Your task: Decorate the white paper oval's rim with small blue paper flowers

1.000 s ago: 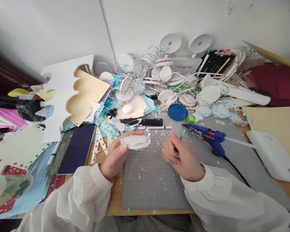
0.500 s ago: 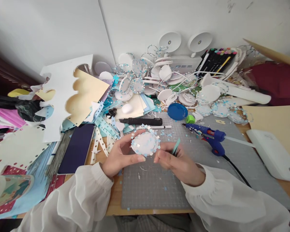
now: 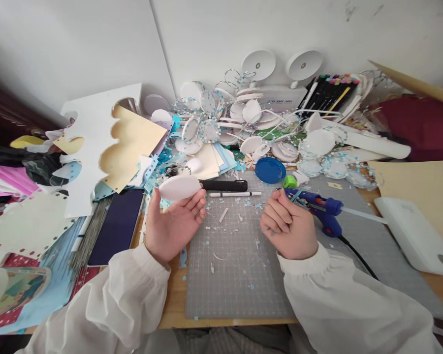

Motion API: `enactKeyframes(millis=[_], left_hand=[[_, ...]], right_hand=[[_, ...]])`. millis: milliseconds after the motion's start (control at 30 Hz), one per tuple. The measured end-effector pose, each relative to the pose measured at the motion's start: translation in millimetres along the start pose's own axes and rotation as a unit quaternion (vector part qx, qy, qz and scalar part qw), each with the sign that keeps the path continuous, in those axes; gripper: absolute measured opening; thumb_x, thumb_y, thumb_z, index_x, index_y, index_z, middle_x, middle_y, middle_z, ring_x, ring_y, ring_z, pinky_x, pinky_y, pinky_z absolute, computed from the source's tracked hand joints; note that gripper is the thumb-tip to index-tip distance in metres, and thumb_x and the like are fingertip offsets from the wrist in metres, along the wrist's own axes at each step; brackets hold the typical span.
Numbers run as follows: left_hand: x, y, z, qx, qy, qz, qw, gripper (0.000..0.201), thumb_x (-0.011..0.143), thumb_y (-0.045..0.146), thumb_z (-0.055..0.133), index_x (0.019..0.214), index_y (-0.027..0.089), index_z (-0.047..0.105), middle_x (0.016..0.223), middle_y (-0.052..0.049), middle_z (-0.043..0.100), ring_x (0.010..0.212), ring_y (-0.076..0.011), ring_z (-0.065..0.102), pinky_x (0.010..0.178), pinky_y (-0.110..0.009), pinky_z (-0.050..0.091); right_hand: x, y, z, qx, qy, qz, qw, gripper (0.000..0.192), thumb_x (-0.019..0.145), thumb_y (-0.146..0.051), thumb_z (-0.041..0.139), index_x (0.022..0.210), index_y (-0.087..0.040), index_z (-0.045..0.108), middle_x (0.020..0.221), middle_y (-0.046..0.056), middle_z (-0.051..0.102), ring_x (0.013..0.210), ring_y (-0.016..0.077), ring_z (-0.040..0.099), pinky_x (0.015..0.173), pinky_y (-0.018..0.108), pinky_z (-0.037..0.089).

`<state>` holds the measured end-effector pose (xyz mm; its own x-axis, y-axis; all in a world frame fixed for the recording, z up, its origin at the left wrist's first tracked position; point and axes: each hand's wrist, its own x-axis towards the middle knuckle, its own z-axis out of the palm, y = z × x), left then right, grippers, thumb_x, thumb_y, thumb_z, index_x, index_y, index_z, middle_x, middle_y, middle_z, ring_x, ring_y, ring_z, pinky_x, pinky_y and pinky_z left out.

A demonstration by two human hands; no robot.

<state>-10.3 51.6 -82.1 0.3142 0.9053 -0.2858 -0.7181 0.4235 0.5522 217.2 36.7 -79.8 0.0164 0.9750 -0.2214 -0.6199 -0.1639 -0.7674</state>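
**White disc up at ten o'clock**

While lifted palm-up over the mat's (image 3: 239,275) left edge, left hand (image 3: 172,223) grips white disc (image 3: 179,187) at fingertips, ten o'clock from mat centre. Right hand (image 3: 290,226) curled into loose fist, just beside blue glue gun (image 3: 319,206) at two o'clock; anything inside fist hidden.

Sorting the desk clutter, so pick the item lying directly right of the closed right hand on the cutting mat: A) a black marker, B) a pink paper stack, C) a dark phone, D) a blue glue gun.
D: the blue glue gun lies just right of the right hand, on the cutting mat.
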Motion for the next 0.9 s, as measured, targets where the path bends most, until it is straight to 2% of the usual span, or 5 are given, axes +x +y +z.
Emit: enactKeyframes(millis=[233, 533, 633, 733, 900], left_hand=[[-3, -7, -2.2, 0.08, -0.062, 0.0, 0.995, 0.066, 0.076, 0.064, 0.06, 0.114, 0.01, 0.067, 0.115, -0.015, 0.066, 0.101, -0.0232, 0.062, 0.088, -0.032, 0.049], [-11, -16, 0.6, 0.298, -0.136, 0.063, 0.943, 0.07, 0.056, 0.017, 0.086, 0.121, 0.026, 0.064, 0.133, -0.008, 0.058, 0.119, -0.0294, 0.055, 0.095, -0.037, 0.049], [-10, -17, 1.5, 0.316, -0.148, 0.053, 0.936, 0.071, 0.063, 0.019, 0.083, 0.129, 0.026, 0.056, 0.108, -0.007, 0.067, 0.088, -0.0182, 0.066, 0.072, -0.026, 0.055], [-11, -16, -0.6, 0.352, -0.146, -0.001, 0.925, 0.039, 0.078, 0.031, 0.073, 0.113, 0.018, 0.064, 0.06, 0.002, 0.061, 0.042, -0.0058, 0.048, 0.04, -0.016, 0.039], [-11, -11, -5.6, 0.393, -0.133, 0.028, 0.909, 0.027, 0.087, 0.038, 0.062, 0.078, 0.013, 0.068, 0.047, 0.004, 0.051, 0.034, -0.0032, 0.035, 0.035, -0.016, 0.025]], right_hand=[[-12, 9, 14, -0.087, -0.067, 0.047, 0.993, 0.022, 0.084, -0.031, 0.063, 0.104, -0.023, 0.063, 0.042, -0.012, 0.026, 0.038, 0.0063, 0.012, 0.04, 0.023, 0.014], [-15, 20, 16, -0.194, -0.153, 0.151, 0.957, 0.043, 0.081, -0.055, 0.06, 0.061, -0.02, 0.046, 0.036, -0.012, 0.027, 0.036, 0.0037, 0.013, 0.04, 0.023, 0.011], [-15, 21, 14, -0.165, -0.099, 0.136, 0.972, 0.036, 0.077, -0.047, 0.068, 0.065, -0.02, 0.048, 0.037, -0.012, 0.026, 0.038, 0.0036, 0.013, 0.041, 0.022, 0.012], [-14, 21, 12, -0.135, -0.057, 0.105, 0.984, 0.038, 0.076, -0.044, 0.069, 0.06, -0.02, 0.044, 0.037, -0.012, 0.025, 0.037, 0.0036, 0.015, 0.041, 0.023, 0.013], [-11, 19, 12, -0.12, -0.042, 0.1, 0.987, 0.041, 0.075, -0.041, 0.069, 0.055, -0.019, 0.041, 0.036, -0.011, 0.025, 0.036, 0.0031, 0.016, 0.041, 0.023, 0.012]])
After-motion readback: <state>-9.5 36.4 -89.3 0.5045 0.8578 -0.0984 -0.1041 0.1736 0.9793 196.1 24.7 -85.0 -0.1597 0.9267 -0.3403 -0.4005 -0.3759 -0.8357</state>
